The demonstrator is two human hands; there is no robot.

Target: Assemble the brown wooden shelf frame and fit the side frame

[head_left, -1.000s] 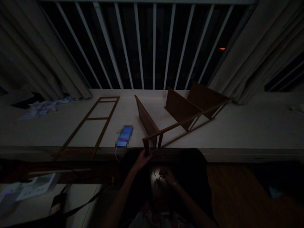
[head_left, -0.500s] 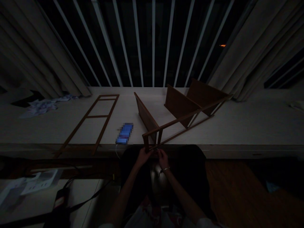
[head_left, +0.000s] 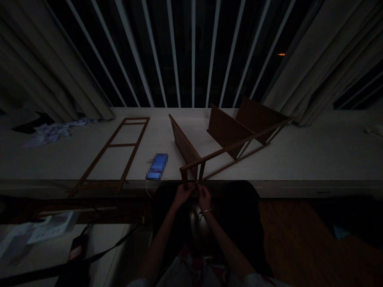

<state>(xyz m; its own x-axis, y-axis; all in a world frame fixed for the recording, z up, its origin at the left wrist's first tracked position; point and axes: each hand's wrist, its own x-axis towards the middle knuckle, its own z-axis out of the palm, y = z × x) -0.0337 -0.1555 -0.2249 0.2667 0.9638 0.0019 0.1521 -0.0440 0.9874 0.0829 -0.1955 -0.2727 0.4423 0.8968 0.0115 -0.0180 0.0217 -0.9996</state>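
The scene is very dark. My left hand (head_left: 181, 195) grips the near end of a wooden ladder-like side frame (head_left: 233, 147) that rises slantwise from the edge of the pale ledge (head_left: 299, 159). My right hand (head_left: 204, 197) is pinched closed right beside it at the frame's lower corner; what it pinches is too small to make out. Three brown shelf boards (head_left: 224, 131) stand on edge against that frame. A second side frame (head_left: 112, 153) lies flat on the ledge to the left.
A lit phone (head_left: 157, 166) with a cable lies on the ledge near the frame's end. Crumpled paper (head_left: 52, 133) sits far left. Curtains and white window bars stand behind. A sheet (head_left: 44, 229) and a dark cable (head_left: 98, 259) lie lower left.
My right hand rose from my lap to the frame's lower corner beside my left hand. The view tilted slightly downward.
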